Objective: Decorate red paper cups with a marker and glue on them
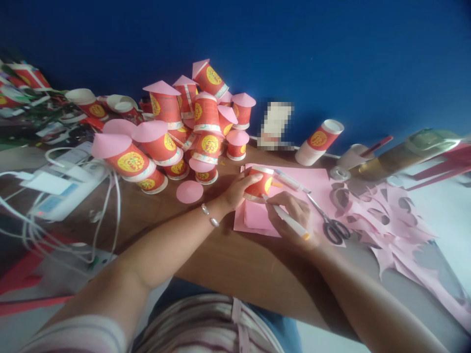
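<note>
My left hand [239, 190] is wrapped round the side of a red paper cup [262, 185] with a yellow emblem, held over pink paper. In my right hand [292, 213] is a white pen [290, 223] with an orange end; its tip is close to the lower edge of the cup. Below the cup lies a stack of pink paper [257, 217] on a larger pink sheet [316, 176]. Another pen [289, 180] rests on that sheet behind my right hand. Black-handled scissors [333, 230] lie just right of my right hand.
Several red cups with pink cone tops [164, 105] are piled at the back left, near a pink disc [189, 191]. A power strip [66, 189] with white cables is at the left. Stacked cups [318, 141] lean at the back; pink paper scraps [397, 230] spread right.
</note>
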Tool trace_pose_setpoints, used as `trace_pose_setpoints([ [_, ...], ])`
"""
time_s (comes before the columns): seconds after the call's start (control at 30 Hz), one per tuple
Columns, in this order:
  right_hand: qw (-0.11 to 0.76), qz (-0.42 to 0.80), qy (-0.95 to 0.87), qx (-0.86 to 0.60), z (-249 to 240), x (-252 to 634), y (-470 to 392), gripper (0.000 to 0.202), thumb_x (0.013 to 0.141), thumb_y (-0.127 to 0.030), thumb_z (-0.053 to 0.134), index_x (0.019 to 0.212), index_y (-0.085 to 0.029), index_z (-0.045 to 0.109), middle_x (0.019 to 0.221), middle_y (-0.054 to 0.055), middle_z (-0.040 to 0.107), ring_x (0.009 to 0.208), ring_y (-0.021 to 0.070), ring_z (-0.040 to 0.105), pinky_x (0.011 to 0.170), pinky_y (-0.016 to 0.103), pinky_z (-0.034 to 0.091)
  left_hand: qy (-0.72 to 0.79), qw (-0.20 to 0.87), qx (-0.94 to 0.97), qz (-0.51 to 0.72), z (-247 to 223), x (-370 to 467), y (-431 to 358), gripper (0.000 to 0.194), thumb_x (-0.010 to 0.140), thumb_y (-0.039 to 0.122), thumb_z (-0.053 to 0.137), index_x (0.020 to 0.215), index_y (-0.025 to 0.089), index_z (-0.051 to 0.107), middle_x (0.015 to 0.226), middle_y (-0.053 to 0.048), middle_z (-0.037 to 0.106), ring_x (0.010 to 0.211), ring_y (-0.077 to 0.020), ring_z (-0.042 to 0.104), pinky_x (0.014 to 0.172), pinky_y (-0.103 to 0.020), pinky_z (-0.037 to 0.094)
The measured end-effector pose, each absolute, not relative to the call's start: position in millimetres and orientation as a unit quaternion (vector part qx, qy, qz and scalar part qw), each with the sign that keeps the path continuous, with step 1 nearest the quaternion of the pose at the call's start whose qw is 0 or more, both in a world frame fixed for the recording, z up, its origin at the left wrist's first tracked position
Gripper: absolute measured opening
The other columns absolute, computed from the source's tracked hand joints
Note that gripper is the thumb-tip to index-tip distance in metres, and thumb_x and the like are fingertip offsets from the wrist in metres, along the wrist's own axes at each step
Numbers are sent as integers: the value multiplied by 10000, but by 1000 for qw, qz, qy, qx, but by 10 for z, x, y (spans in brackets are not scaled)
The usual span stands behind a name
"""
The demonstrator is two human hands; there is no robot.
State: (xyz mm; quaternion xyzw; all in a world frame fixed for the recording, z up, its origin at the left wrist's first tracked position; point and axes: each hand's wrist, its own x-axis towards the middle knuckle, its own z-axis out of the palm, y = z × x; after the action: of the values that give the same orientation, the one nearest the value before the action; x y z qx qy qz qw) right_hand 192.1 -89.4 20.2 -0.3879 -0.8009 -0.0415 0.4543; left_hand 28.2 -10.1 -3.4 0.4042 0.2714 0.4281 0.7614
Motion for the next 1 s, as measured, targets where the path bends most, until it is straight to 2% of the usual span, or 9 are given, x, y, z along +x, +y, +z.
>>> trace_pose_setpoints([
  [0.47, 451, -26, -810, -373, 287, 1921, -884, 121, 934, -122, 612, 961, -240, 612, 766, -8, 719, 622, 148, 688, 590, 260, 540, 255, 741, 417, 461, -94, 297, -78, 301, 808, 419, 757, 967, 171, 694, 859, -26, 693, 791, -175, 669, 735, -302, 554],
  [0.8, 452, -67, -792, -405, 165, 1943, -873, 89, 927, -146, 631, 915, -232, 613, 744, -9, 710, 593, 144, 675, 580, 263, 533, 259, 762, 416, 423, -91, 273, -67, 384, 821, 448, 744, 1105, 197, 684, 969, -50, 733, 817, -215, 720, 709, -331, 588],
  [1.0, 445, -63, -793, -412, 182, 1938, -889, 88, 933, -155, 611, 896, -234, 623, 733, -6, 707, 583, 147, 667, 574, 268, 529, 271, 751, 412, 439, -78, 276, -73, 385, 794, 456, 759, 1048, 174, 691, 925, -49, 733, 792, -198, 704, 706, -315, 583],
])
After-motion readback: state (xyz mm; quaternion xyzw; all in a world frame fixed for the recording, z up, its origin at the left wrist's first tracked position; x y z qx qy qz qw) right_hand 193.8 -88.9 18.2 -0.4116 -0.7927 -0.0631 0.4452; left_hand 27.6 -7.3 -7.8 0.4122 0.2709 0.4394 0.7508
